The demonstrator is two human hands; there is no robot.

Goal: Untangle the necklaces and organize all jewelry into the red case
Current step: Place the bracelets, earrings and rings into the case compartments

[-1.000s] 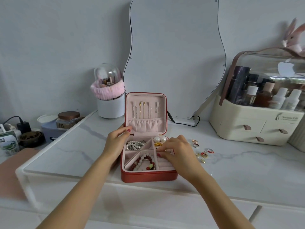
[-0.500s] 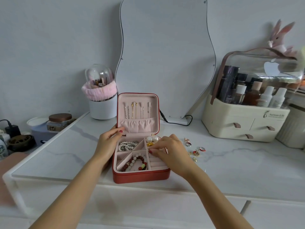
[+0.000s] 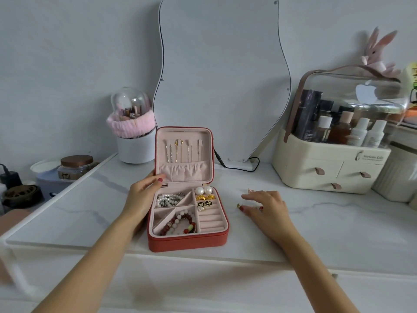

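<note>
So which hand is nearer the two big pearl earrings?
Left. The left hand rests on the case's left side near the pearl earrings; the right hand is farther right, on the tabletop.

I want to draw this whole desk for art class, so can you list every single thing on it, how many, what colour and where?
Jewelry case: one, red, pink lining, open, middle of tabletop.
Pearl earrings: two, white, case's back right compartment.
Pearl strand: one, white, back left compartment.
Bead bracelet: one, red and white, front compartment.
Loose jewelry: a few small gold pieces, partly hidden, right of case.
Mirror: one, wavy, behind case.
Brush holder: one, white, pink band, back left.
Cosmetics organizer: one, cream, clear lid, right.
Toy rabbit: one, pink, on organizer.
Jar: one, brown lid, far left.
Left hand: at case's left edge.
Right hand: over loose jewelry.
</note>
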